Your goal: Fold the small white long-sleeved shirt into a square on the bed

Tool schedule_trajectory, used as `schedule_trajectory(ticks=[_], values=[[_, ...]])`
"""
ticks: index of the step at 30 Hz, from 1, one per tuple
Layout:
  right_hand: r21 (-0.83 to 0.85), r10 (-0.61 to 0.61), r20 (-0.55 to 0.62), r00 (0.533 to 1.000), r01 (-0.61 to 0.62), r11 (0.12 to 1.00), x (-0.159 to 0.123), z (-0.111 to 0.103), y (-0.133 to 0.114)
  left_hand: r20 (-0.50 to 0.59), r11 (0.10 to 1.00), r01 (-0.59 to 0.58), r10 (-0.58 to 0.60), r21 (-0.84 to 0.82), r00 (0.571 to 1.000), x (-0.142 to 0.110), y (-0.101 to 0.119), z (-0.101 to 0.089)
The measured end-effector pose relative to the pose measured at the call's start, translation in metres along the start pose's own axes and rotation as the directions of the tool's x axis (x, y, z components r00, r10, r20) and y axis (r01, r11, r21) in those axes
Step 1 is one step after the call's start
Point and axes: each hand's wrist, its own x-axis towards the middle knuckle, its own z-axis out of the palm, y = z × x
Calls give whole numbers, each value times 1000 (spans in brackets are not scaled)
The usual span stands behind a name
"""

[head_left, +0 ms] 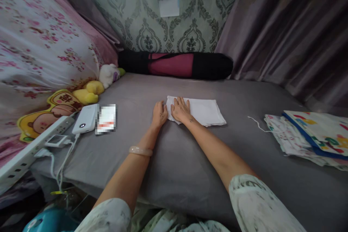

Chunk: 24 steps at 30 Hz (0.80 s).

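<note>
A folded white cloth (203,111) lies flat on the grey bed sheet, its longer side running left to right. My right hand (180,110) rests palm down on the left part of this cloth, fingers spread and stretched out. Beside the cloth's left edge is my left hand (160,113), set down on the sheet with its fingers loosely bent and apart. Whether its fingertips touch the cloth's edge is hard to make out. A pale bangle (140,150) circles my left forearm.
On the left are a white power strip (35,148), a power bank (86,119) with cables, a blurred white card (106,119) and plush toys (87,92). A black and red roll bag (171,64) lies against the wall. Folded patterned cloths (318,130) are stacked at right.
</note>
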Motion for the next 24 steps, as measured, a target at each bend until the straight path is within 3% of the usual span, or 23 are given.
schedule_trajectory(ticks=[7, 17, 24], values=[[2, -33, 45, 998, 33, 999, 11, 11, -17, 2, 989, 138, -139, -58, 990, 4, 8, -7], [1, -51, 55, 997, 51, 999, 20, 2, -25, -3, 982, 152, -153, -109, 988, 4, 18, -13], [20, -60, 25, 998, 60, 998, 20, 10, -31, -6, 987, 144, -145, -77, 989, 4, 18, -15]])
